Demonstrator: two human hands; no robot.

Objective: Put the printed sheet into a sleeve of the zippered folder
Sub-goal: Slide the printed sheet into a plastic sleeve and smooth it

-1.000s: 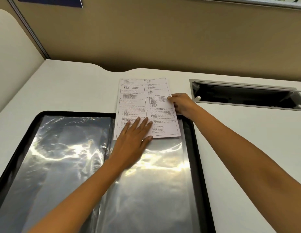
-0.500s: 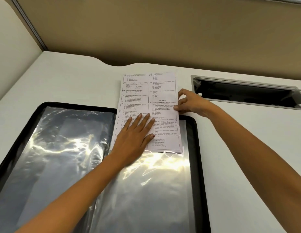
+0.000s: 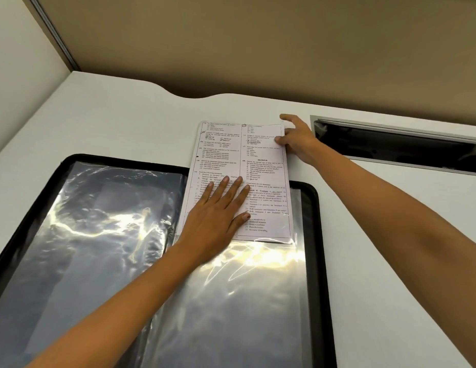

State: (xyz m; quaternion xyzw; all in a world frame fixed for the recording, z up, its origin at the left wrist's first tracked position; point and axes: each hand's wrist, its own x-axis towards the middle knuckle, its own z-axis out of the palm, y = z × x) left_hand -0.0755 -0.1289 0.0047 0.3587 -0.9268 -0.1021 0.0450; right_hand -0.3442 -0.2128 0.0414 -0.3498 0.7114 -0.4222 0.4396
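Since half a second ago the printed sheet (image 3: 242, 179) has slid nearer, deeper into the right-hand sleeve (image 3: 247, 288) of the zippered folder (image 3: 320, 261), and the right hand (image 3: 298, 140) has moved farther up the sheet's right edge. The left hand (image 3: 218, 216) lies flat on the sheet's near left part, fingers (image 3: 232, 189) straight and slightly spread, pressing down and gripping nothing. The right hand is at the sheet's far right corner — thumb on the paper's edge, index finger stretched out over the desk (image 3: 112, 123), the other fingers loosely curled; whether they pinch the sheet from below cannot be told. The sheet's near part lies under the clear plastic, its near edge showing through the glare, while its far part sticks out over the folder's black far rim onto the white desk. The folder lies open, its left sleeve (image 3: 98, 235) shining with reflections. To the right, well apart, a dark cable slot (image 3: 396, 144) is set into the desk.
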